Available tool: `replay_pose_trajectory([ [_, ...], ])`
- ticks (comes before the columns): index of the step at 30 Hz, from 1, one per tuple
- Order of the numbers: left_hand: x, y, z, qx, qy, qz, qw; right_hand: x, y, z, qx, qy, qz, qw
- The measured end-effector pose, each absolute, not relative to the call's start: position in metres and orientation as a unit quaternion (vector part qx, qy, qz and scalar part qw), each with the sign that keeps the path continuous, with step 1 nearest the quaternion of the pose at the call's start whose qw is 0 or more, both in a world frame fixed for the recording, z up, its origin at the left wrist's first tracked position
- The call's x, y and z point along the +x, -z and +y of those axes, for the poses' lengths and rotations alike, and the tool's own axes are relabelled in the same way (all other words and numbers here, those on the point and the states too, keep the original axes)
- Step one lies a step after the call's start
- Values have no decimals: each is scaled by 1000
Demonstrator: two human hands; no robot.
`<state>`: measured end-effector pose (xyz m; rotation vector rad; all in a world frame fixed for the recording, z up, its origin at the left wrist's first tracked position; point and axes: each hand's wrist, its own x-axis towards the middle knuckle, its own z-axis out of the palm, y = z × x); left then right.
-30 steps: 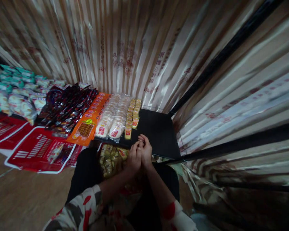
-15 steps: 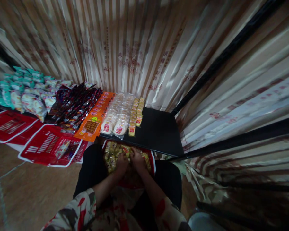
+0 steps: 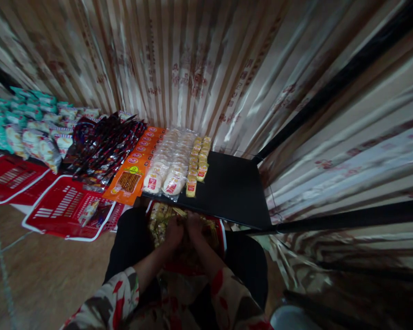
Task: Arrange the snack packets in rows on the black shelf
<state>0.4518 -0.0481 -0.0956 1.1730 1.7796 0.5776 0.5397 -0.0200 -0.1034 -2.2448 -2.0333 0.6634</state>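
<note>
My left hand and my right hand are close together over a red basket between my knees. Small yellow snack packets fill the basket. A yellow packet shows edge-on at the fingertips of my left hand, which is closed on it. My right hand is closed too, its fingers turned away, and what it grips is hidden. Just beyond, on a black shelf, matching yellow packets stand in two short rows beside clear-wrapped round white snacks.
Left along the shelf are an orange pouch, dark packets, white bags and teal bags. Red baskets with white rims stand below. Striped curtain hangs behind; a black pole slants at right.
The view has shifted slightly, so the shelf's right end sits farther right. My hands stay together over the basket; the yellow packet between them has turned from its labelled face to its edge.
</note>
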Motion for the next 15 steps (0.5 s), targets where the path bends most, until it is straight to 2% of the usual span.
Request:
replay_pose_trajectory([
  [3, 453, 88, -51, 488, -251, 717, 430, 543, 97, -30, -724, -218, -654, 41],
  [7, 453, 77, -56, 517, -282, 696, 410, 554, 83, -48, -683, -234, -681, 124],
  [15, 454, 65, -74, 588, -289, 640, 401, 584, 37, -70, -621, -258, -706, 220],
])
